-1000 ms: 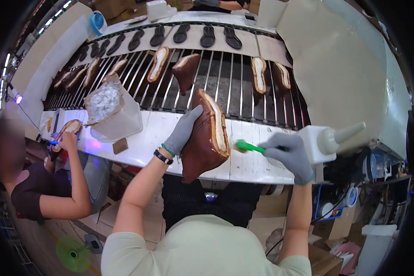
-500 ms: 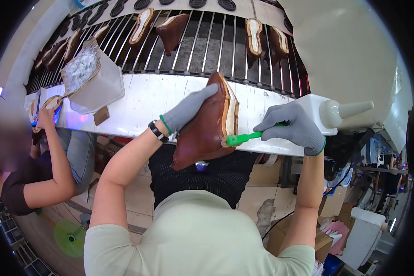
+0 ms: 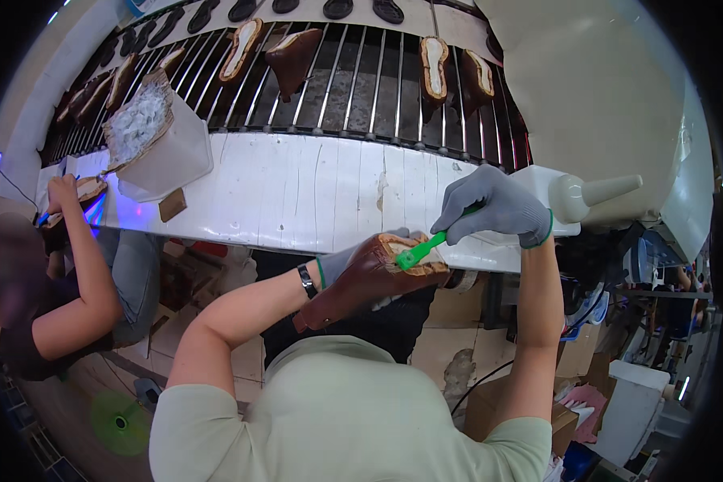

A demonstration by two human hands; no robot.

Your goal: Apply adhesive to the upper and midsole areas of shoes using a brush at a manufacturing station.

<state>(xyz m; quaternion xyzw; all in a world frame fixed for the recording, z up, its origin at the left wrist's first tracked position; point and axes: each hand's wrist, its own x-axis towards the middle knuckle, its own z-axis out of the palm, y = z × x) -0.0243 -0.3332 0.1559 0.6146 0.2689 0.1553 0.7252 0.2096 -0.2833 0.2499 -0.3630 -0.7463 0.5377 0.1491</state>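
My left hand (image 3: 339, 267), in a grey glove, is closed round a brown leather boot (image 3: 347, 287) held over my lap at the table's front edge. The boot lies tilted, with its pale, rough-rimmed underside turned up toward the right; its shaft hangs toward the lower left. Much of that hand is hidden behind the leather. In my gloved right hand (image 3: 498, 207) is a green brush (image 3: 419, 251), pinched by the handle. Its head rests against the boot's underside, near the rim.
Beyond the white table (image 3: 297, 185) runs a rack of metal rods (image 3: 361, 88) with several similar boots and a row of black soles (image 3: 337, 8). A white bin (image 3: 169, 157) stands left, a nozzled bottle (image 3: 574, 197) right. A co-worker (image 3: 80, 281) sits at the left.
My left hand has lowered the boot off the tabletop and turned it, so its underside faces up and right. The brush has stayed at the underside; my right hand has risen slightly.
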